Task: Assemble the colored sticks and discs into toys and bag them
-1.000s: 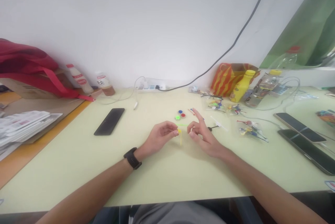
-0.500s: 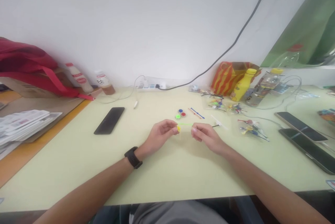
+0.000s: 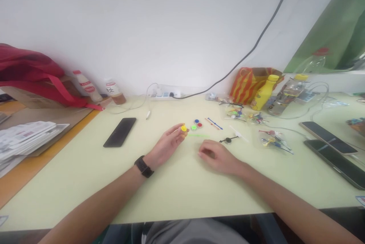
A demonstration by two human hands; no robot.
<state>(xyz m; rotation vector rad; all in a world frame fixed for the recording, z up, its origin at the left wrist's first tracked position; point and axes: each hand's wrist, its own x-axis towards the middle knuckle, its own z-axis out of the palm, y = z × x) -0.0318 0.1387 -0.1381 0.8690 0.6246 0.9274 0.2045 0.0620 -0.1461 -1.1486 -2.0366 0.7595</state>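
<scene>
My left hand [image 3: 170, 140], with a black watch on its wrist, pinches a small round yellow plastic piece [image 3: 184, 128] between thumb and fingers. Just beyond its fingertips lies a thin light-green stick [image 3: 198, 135]. My right hand [image 3: 215, 155] rests low over the table, fingers curled toward the thumb, with nothing visible in them. Past the hands sits a cluster of round pieces: blue [image 3: 196, 121], red [image 3: 200, 125] and green [image 3: 194, 127]. To their right are a blue stick [image 3: 215, 123] and a red stick [image 3: 212, 124]. A black arrow-shaped spinner [image 3: 228, 140] lies beyond my right hand, beside a white stick [image 3: 238, 133].
Bagged coloured pieces [image 3: 274, 141] lie at right, near two phones [image 3: 327, 137]. Behind them stand a yellow bottle [image 3: 264, 94] and a striped bag [image 3: 242, 86]. Another black phone [image 3: 119, 132] is at left. A power strip [image 3: 164, 95] runs along the wall.
My left hand has moved left and slightly away from me, turning the yellow piece into view. My right hand has drawn left and nearer me, uncovering the black spinner.
</scene>
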